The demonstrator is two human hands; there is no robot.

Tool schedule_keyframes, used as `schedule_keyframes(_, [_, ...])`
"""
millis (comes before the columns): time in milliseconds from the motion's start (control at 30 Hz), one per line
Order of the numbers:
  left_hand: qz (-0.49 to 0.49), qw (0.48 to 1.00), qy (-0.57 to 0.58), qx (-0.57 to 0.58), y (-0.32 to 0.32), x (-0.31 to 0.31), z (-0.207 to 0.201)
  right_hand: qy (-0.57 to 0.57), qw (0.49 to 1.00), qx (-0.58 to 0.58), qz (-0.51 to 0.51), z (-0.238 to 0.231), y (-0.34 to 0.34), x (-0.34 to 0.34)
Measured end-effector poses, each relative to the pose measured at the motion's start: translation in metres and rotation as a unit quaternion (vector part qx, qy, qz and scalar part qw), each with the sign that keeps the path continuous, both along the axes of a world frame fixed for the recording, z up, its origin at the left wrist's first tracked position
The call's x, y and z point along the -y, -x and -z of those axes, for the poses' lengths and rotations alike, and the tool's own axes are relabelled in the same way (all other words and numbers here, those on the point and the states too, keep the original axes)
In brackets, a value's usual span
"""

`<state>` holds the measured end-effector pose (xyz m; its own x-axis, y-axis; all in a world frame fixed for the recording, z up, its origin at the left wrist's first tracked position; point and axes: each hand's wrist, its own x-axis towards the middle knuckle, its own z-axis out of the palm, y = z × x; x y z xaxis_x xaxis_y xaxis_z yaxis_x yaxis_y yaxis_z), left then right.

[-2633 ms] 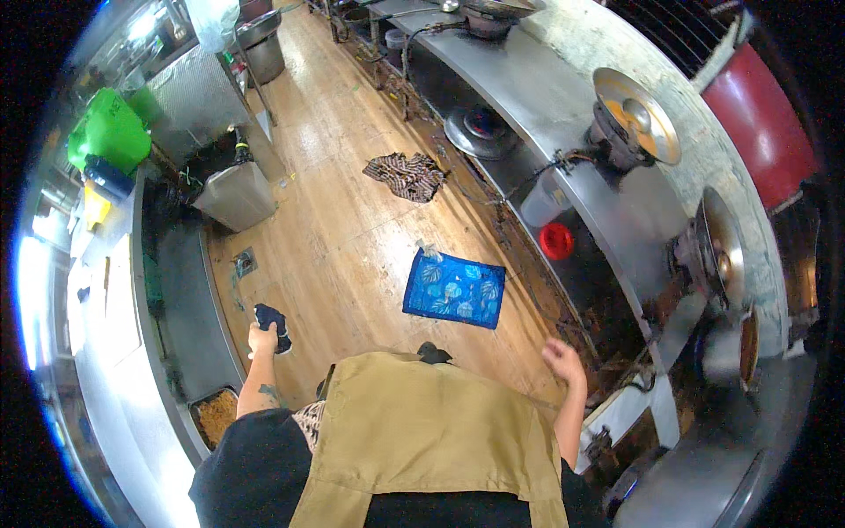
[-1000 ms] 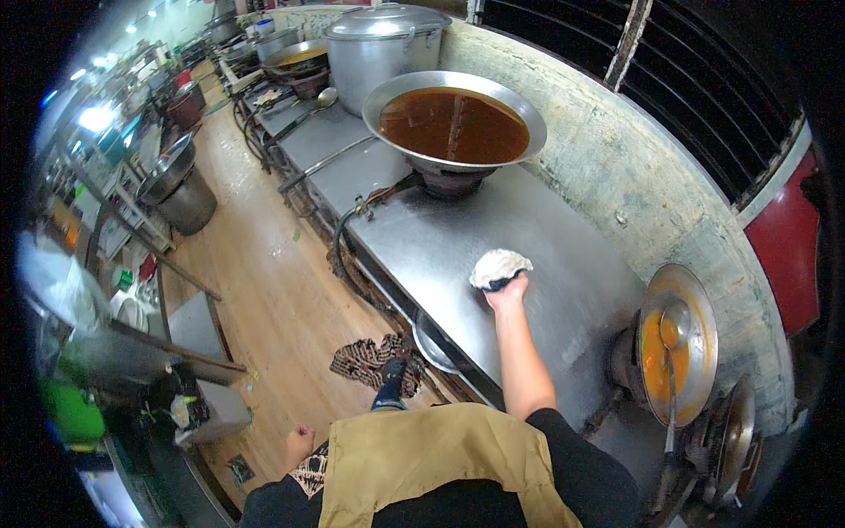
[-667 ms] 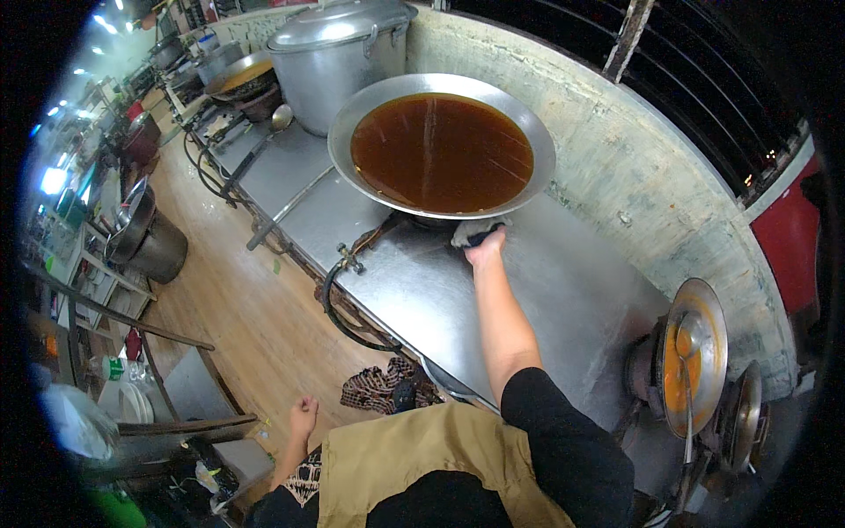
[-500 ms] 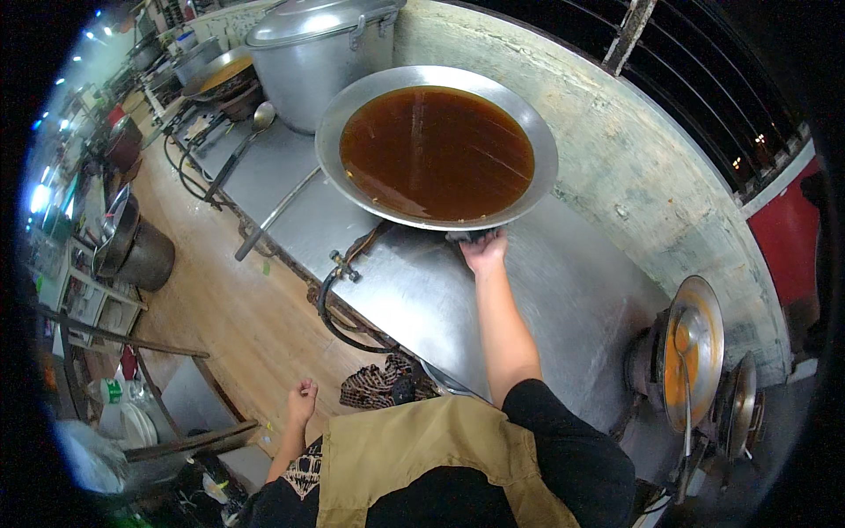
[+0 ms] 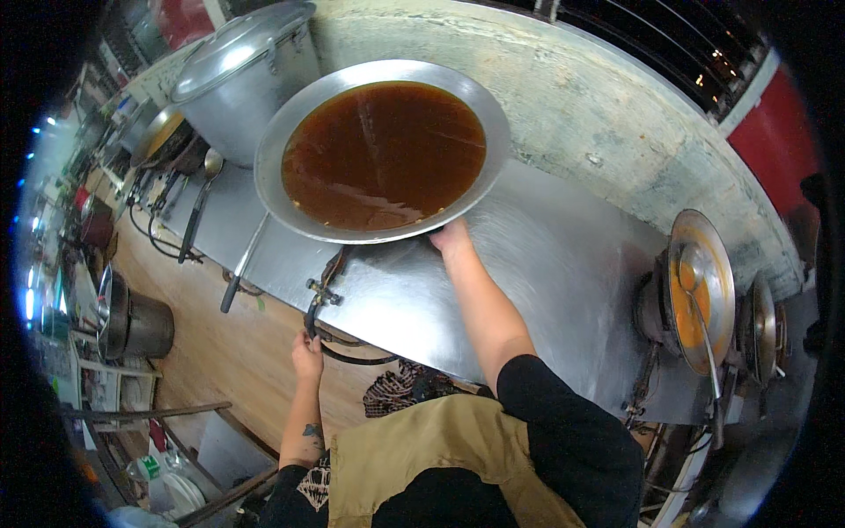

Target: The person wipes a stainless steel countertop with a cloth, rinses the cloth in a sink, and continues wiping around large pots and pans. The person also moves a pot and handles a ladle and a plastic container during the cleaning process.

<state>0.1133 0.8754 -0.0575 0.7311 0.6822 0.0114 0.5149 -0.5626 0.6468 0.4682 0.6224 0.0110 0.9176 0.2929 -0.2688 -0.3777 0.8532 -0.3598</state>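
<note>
A wide wok point(image 5: 499, 145) filled with brown liquid point(image 5: 383, 154) is seen over the metal counter point(image 5: 537, 290), just beyond the right hand point(image 5: 451, 236). That hand is placed under the near rim, right of its middle, so the wok lies above and ahead of the grip. The fingers are hidden by the rim — whether they are closed on it cannot be told. The left hand point(image 5: 306, 356) is held low beside the black hose point(image 5: 356, 359), fingers bent; whether the hose is gripped cannot be told either.
</note>
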Motion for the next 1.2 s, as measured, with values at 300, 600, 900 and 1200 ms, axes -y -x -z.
schedule_keyframes(300, [0.038, 0.996, -0.074, -0.028, -0.015, -0.009, -0.008, 0.085, 0.995, -0.058, 0.002, -0.005, 0.001, 0.003])
schedule_keyframes(600, [0.04, 0.995, -0.092, -0.024, -0.014, -0.012, 0.003, 0.079, 0.994, -0.072, 0.0, 0.005, -0.002, 0.003])
schedule_keyframes(900, [0.032, 0.995, -0.095, -0.019, -0.013, -0.01, -0.002, 0.056, 0.998, -0.037, 0.021, 0.003, 0.01, 0.004])
schedule_keyframes(1200, [0.05, 0.996, -0.064, -0.03, -0.002, -0.007, -0.009, 0.08, 0.994, -0.072, 0.024, -0.01, 0.052, 0.036])
